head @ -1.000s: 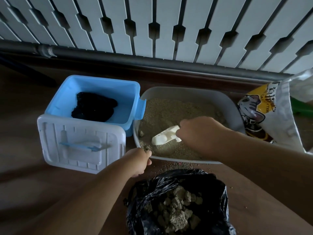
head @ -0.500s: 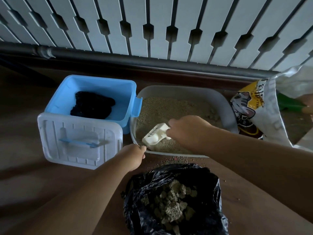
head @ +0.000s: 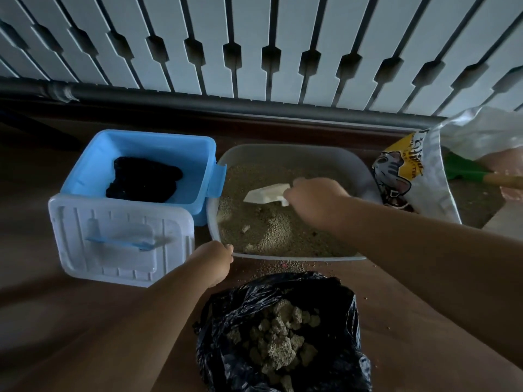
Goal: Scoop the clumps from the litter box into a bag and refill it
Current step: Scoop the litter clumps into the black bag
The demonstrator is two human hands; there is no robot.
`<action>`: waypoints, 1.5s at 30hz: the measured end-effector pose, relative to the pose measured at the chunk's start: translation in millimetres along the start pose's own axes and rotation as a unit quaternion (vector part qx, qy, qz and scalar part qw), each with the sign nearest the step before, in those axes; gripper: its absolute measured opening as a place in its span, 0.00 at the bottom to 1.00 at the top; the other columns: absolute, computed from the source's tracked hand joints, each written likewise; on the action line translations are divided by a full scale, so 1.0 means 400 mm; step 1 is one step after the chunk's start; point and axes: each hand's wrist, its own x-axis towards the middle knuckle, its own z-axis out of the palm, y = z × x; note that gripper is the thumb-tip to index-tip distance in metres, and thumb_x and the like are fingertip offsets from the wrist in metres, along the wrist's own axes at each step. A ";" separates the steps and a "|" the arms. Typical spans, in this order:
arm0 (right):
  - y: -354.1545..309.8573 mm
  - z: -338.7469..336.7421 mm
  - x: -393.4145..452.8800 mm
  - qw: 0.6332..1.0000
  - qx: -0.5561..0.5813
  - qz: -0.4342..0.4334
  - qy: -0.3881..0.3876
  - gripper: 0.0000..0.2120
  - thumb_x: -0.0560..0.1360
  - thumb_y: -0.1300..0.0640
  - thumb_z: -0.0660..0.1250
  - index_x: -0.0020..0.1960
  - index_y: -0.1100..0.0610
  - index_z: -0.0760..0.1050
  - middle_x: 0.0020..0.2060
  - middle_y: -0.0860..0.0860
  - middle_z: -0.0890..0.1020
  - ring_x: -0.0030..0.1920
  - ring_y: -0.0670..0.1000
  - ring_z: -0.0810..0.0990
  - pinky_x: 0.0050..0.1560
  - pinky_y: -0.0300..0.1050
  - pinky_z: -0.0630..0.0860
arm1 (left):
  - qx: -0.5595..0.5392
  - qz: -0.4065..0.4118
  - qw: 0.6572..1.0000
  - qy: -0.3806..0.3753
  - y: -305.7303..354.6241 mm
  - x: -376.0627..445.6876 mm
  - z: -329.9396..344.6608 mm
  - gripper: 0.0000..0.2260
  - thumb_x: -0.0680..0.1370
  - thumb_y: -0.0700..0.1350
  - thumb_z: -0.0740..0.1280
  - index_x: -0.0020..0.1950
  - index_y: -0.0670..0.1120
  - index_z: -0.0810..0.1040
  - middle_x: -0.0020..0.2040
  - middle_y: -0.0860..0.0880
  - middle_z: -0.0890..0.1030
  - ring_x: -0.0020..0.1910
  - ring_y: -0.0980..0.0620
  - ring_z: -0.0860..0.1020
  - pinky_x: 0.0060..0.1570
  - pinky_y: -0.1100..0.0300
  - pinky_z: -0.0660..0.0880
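White lid (head: 119, 239) is propped against blue bin (head: 158, 148) at floor's left. Litter box (head: 285, 154) rim is gripped at near-left corner by left hand (head: 213, 261). White scoop (head: 267, 193) is held over the litter by curled right hand (head: 314, 199). Black bag (head: 283, 332) with clumps (head: 278, 339) is placed nearest. Litter sack (head: 410, 176) is at far right.

The litter box (head: 351, 162) sits on the floor (head: 51, 301), with the bin (head: 135, 142) touching its left side and the lid (head: 119, 236) leaning against the bin's near side. The bag (head: 283, 292) of clumps (head: 278, 338) lies near, the litter sack (head: 410, 174) right.
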 end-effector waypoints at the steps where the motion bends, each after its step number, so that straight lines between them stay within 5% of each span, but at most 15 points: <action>1: -0.016 0.005 0.003 1.000 -0.001 -0.015 -0.017 0.14 0.79 0.64 0.61 0.64 0.60 0.76 0.46 0.54 0.77 0.39 0.52 0.78 0.36 0.47 0.77 | 0.003 -0.009 1.000 -0.002 0.000 -0.002 0.001 0.19 0.86 0.47 0.53 0.68 0.36 0.74 0.66 0.38 0.77 0.65 0.39 0.76 0.64 0.47 0.74; 4: -0.038 0.002 -0.012 0.995 -0.035 -0.085 -0.039 0.13 0.78 0.65 0.62 0.60 0.59 0.78 0.46 0.53 0.78 0.39 0.52 0.78 0.35 0.46 0.75 | 0.043 -0.020 0.999 -0.011 0.002 -0.012 0.001 0.28 0.82 0.35 0.60 0.81 0.41 0.55 0.75 0.43 0.67 0.73 0.43 0.68 0.69 0.54 0.69; 7: -0.017 -0.024 -0.032 0.993 -0.046 -0.103 -0.026 0.10 0.78 0.62 0.61 0.52 0.55 0.80 0.39 0.49 0.79 0.35 0.48 0.78 0.34 0.45 0.78 | 0.096 0.001 0.995 -0.035 0.006 -0.014 -0.007 0.32 0.80 0.32 0.60 0.82 0.44 0.50 0.77 0.45 0.65 0.73 0.45 0.67 0.69 0.56 0.68; 10: 0.031 -0.054 -0.039 0.999 0.002 -0.050 -0.008 0.10 0.79 0.59 0.60 0.47 0.50 0.79 0.34 0.46 0.79 0.34 0.46 0.78 0.30 0.40 0.71 | 0.151 0.017 0.987 -0.047 0.016 -0.021 -0.016 0.34 0.80 0.32 0.60 0.82 0.43 0.47 0.78 0.45 0.62 0.74 0.45 0.66 0.70 0.55 0.68; 16: 0.148 -0.032 -0.016 0.996 0.061 0.060 0.038 0.09 0.79 0.52 0.63 0.43 0.49 0.81 0.35 0.47 0.80 0.36 0.48 0.79 0.31 0.40 0.69 | 0.176 0.035 0.983 -0.036 0.016 -0.028 -0.019 0.31 0.81 0.33 0.60 0.81 0.42 0.50 0.78 0.43 0.61 0.74 0.45 0.66 0.70 0.56 0.67; 22: 0.207 0.009 0.022 0.975 0.201 0.090 -0.040 0.16 0.78 0.47 0.66 0.38 0.57 0.81 0.30 0.51 0.81 0.32 0.51 0.79 0.36 0.43 0.71 | 0.124 0.034 0.991 -0.020 0.008 -0.031 -0.012 0.28 0.82 0.33 0.57 0.81 0.42 0.53 0.76 0.43 0.67 0.72 0.45 0.69 0.67 0.56 0.71; 26: 0.251 0.015 0.031 0.949 0.266 0.120 -0.121 0.17 0.80 0.49 0.65 0.42 0.61 0.82 0.30 0.58 0.83 0.23 0.49 0.73 0.25 0.37 0.66 | 0.024 0.025 0.999 0.027 -0.008 -0.014 0.001 0.20 0.86 0.47 0.52 0.65 0.36 0.76 0.63 0.38 0.79 0.63 0.40 0.77 0.61 0.50 0.73; 29: 0.294 0.055 0.030 0.903 0.362 0.163 -0.165 0.17 0.80 0.51 0.65 0.39 0.61 0.81 0.24 0.53 0.77 0.20 0.47 0.68 0.22 0.36 0.62 | -0.006 0.019 1.000 0.021 -0.013 -0.013 0.005 0.22 0.86 0.49 0.51 0.60 0.36 0.78 0.59 0.38 0.81 0.60 0.39 0.78 0.60 0.49 0.73; 33: 0.327 0.119 0.028 0.850 0.441 0.195 -0.210 0.14 0.80 0.51 0.65 0.48 0.62 0.82 0.27 0.52 0.76 0.21 0.46 0.68 0.24 0.35 0.61 | 0.008 0.019 1.000 0.010 -0.008 -0.013 -0.001 0.19 0.86 0.47 0.52 0.64 0.37 0.76 0.64 0.39 0.79 0.63 0.40 0.77 0.62 0.51 0.72; 36: 0.315 0.166 0.055 0.837 0.470 0.178 -0.218 0.14 0.79 0.50 0.66 0.49 0.61 0.83 0.29 0.52 0.76 0.22 0.47 0.69 0.24 0.36 0.62 | 0.025 -0.008 1.000 -0.016 0.007 -0.013 -0.007 0.24 0.83 0.35 0.56 0.79 0.41 0.58 0.75 0.42 0.67 0.72 0.45 0.69 0.66 0.58 0.69; 38: 0.292 0.183 0.081 0.833 0.480 0.166 -0.220 0.14 0.79 0.49 0.66 0.49 0.59 0.83 0.30 0.52 0.76 0.22 0.46 0.69 0.24 0.36 0.62 | 0.033 0.002 0.999 -0.022 0.010 -0.017 -0.015 0.27 0.83 0.32 0.57 0.81 0.43 0.54 0.76 0.43 0.64 0.73 0.46 0.68 0.66 0.59 0.68; 42: 0.244 0.189 0.136 0.836 0.476 0.142 -0.232 0.13 0.79 0.48 0.66 0.50 0.57 0.83 0.29 0.50 0.77 0.24 0.47 0.70 0.28 0.39 0.62 | 0.034 0.005 0.999 -0.023 -0.002 -0.001 -0.007 0.18 0.85 0.38 0.54 0.76 0.41 0.64 0.71 0.41 0.71 0.69 0.45 0.72 0.64 0.57 0.70; 45: 0.180 0.203 0.164 0.828 0.495 0.128 -0.230 0.13 0.80 0.49 0.64 0.51 0.56 0.82 0.29 0.50 0.76 0.23 0.46 0.70 0.26 0.37 0.63 | -0.003 0.016 1.000 -0.002 -0.011 0.001 -0.003 0.20 0.86 0.48 0.51 0.63 0.37 0.77 0.62 0.39 0.80 0.62 0.41 0.78 0.61 0.51 0.73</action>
